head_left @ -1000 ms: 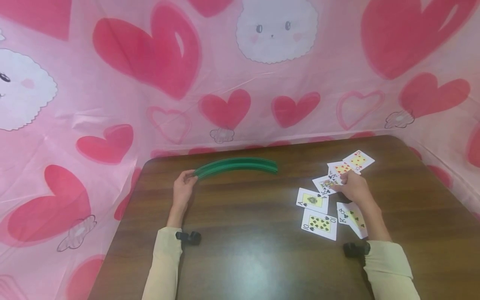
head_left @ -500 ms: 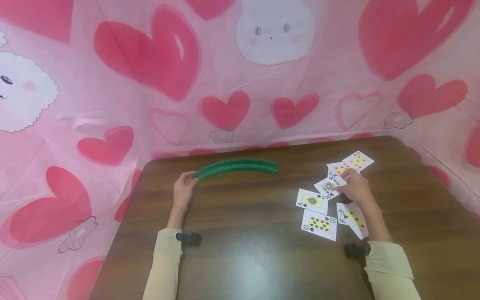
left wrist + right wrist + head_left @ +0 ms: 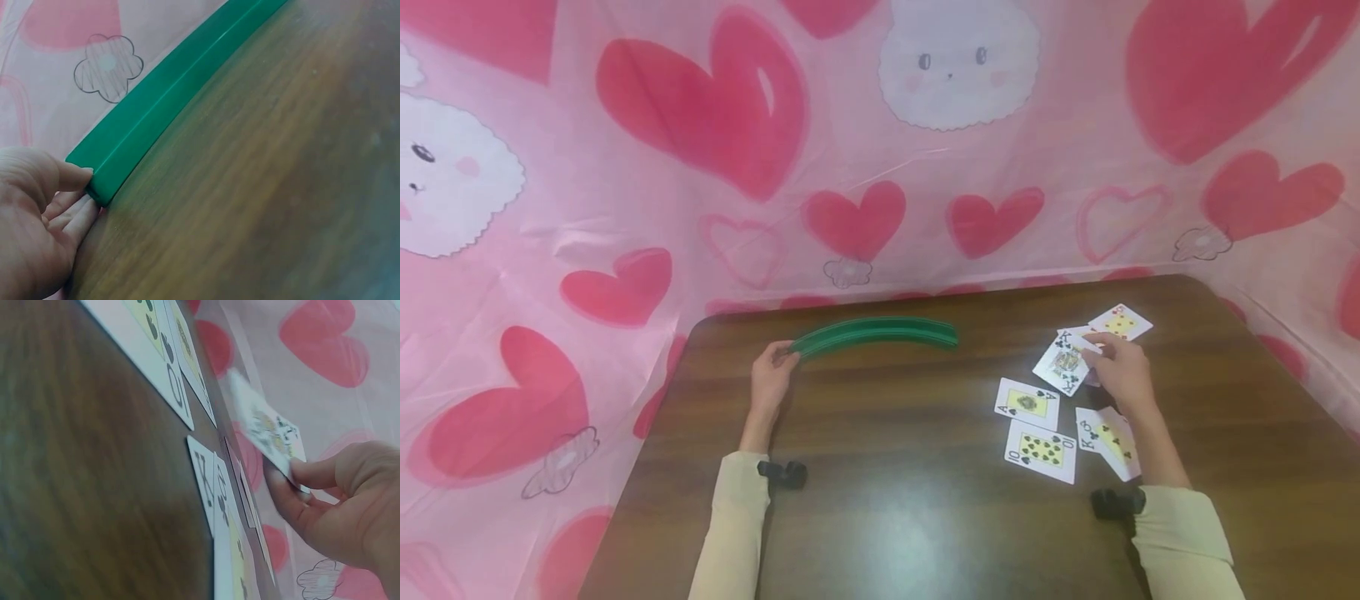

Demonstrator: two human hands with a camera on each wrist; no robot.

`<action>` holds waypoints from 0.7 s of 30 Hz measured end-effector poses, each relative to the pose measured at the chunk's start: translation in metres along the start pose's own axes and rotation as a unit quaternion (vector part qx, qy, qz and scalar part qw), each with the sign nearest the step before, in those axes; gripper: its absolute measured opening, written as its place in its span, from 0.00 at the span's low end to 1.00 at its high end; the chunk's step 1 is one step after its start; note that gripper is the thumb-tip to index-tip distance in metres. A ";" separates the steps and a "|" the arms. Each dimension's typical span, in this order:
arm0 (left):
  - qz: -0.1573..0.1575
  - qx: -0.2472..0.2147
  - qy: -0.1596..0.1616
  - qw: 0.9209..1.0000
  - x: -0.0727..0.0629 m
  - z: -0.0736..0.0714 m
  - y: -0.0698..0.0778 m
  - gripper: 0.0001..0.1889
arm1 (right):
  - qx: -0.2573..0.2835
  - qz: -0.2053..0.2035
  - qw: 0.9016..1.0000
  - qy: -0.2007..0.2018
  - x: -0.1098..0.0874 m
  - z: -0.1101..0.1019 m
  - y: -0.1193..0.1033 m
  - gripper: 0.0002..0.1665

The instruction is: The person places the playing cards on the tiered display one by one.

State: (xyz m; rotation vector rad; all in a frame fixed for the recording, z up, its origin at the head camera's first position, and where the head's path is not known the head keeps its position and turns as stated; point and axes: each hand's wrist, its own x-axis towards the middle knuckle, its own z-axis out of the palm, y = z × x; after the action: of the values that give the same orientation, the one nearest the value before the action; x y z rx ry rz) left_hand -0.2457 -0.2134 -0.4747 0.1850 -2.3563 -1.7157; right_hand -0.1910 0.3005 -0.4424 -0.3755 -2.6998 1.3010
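A king of clubs playing card (image 3: 1066,362) is pinched between the thumb and fingers of my right hand (image 3: 1122,367). In the right wrist view this card (image 3: 265,425) is raised off the table. At the left, my left hand (image 3: 771,377) grips the near end of a curved green card holder (image 3: 880,328), a long grooved strip. The left wrist view shows my thumb on top of the holder's end (image 3: 119,156) and fingers below it. Other cards lie near my right hand: an ace of spades (image 3: 1027,403), a ten of spades (image 3: 1041,451) and a clubs card (image 3: 1116,446) overlapping a king.
Beyond my right hand a diamonds card (image 3: 1122,322) lies partly over another red card. The brown wooden table (image 3: 887,433) ends at a pink heart-patterned cloth (image 3: 917,225) behind and on both sides. A black wrist camera (image 3: 782,475) sits on each arm.
My right hand has lifted the king of clubs and turned it more upright, drawing it away from the ace. The left hand and the green holder stay in place.
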 end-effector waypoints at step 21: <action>-0.010 0.000 0.040 0.999 0.003 0.007 0.000 0.11 | 0.109 0.103 0.987 0.054 0.007 -0.004 -0.003 0.43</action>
State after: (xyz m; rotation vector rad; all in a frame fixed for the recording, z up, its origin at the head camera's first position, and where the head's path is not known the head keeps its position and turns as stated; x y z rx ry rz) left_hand -0.2506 -0.2073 -0.4764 0.2734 -2.3066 -1.6846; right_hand -0.1972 0.3041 -0.4374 -0.6931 -2.4500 1.5613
